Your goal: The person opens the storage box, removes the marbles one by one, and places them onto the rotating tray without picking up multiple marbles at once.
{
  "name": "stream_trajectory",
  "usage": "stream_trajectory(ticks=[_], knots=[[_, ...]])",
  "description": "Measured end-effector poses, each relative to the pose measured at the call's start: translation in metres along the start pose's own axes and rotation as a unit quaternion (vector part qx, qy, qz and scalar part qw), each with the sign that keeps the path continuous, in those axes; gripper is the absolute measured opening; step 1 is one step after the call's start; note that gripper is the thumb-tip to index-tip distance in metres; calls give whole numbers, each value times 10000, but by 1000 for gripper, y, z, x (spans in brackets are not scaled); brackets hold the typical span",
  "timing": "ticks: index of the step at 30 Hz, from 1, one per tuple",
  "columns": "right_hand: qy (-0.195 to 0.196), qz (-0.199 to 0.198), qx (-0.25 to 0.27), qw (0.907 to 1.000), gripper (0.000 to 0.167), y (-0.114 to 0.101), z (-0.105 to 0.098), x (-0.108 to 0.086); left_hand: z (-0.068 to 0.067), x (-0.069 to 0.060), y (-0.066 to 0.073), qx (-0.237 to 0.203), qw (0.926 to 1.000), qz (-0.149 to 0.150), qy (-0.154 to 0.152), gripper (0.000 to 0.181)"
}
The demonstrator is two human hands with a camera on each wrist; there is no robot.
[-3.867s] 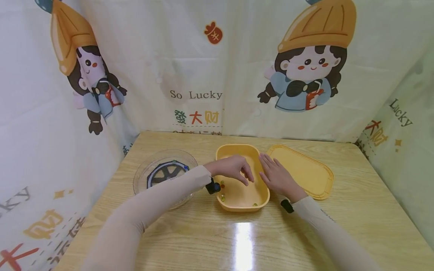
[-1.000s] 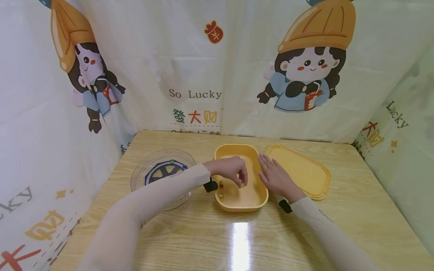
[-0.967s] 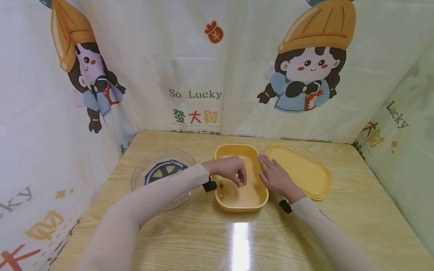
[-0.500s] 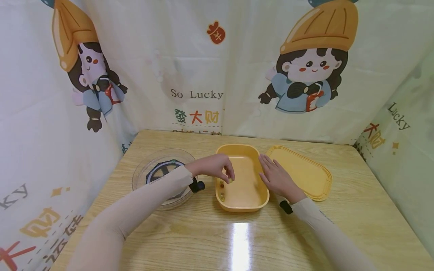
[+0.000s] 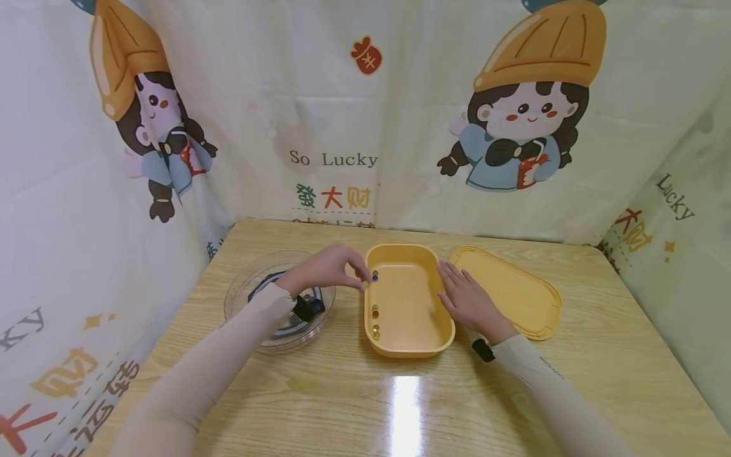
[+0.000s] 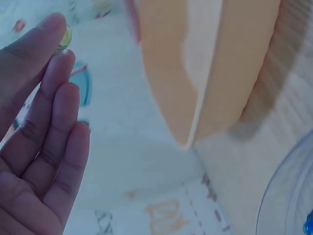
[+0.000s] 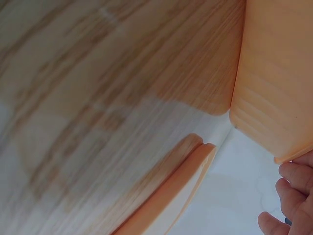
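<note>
Left hand is pinching one small yellow-green marble between the tips of thumb and index finger, while its other fingers lie close beside and hold nothing. In the head view, this marble appears at the left rim of the orange box, on the side toward the clear bowl. Right hand has its fingers laid together, nearly straight, touching the right rim of the box; I suppose it keeps the box steady. Several marbles, among them a blue one and a red one, lie inside along the left wall. I judge that the step in hand is carrying one marble between box and bowl, probably toward the bowl. If so, the next move calls for bringing it over the bowl, lowering it and parting the fingertips gently, because such a round thing can slip or roll easily.
</note>
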State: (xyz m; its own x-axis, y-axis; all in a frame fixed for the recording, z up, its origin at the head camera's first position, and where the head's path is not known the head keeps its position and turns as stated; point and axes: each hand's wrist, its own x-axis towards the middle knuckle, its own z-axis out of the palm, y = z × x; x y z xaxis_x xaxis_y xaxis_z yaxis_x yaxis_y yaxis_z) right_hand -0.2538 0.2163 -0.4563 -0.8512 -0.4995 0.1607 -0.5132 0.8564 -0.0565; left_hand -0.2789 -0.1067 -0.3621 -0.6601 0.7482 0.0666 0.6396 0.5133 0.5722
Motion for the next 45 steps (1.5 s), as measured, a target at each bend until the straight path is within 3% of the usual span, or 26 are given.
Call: stream_trajectory(ticks=[7,14,23,30,34,41,45], knots=[[69,-26,95,9999,58,0,1,-1,-16,-22,-15,55,9965,-522,657,15],[372,-163,188,9990,57,0,3,-2,-22,-46,-35,53,9878,-1003,1187,17],[147,-38,55,9999,57,1,2,0,-22,-73,-66,67,9757,-1818,1225,20],[7,-6,62,10000,59,0,1,1,-23,-85,-91,185,9674,-2126,1362,20],[-93,35,93,9999,59,1,1,0,-24,-89,-100,259,9617,-2326,1424,20],[95,-46,72,9999,58,1,0,0,-23,-90,-121,282,9467,-2895,1383,21],[46,-34,62,10000,58,1,1,0,-21,-90,-134,308,9445,-2971,1368,20]])
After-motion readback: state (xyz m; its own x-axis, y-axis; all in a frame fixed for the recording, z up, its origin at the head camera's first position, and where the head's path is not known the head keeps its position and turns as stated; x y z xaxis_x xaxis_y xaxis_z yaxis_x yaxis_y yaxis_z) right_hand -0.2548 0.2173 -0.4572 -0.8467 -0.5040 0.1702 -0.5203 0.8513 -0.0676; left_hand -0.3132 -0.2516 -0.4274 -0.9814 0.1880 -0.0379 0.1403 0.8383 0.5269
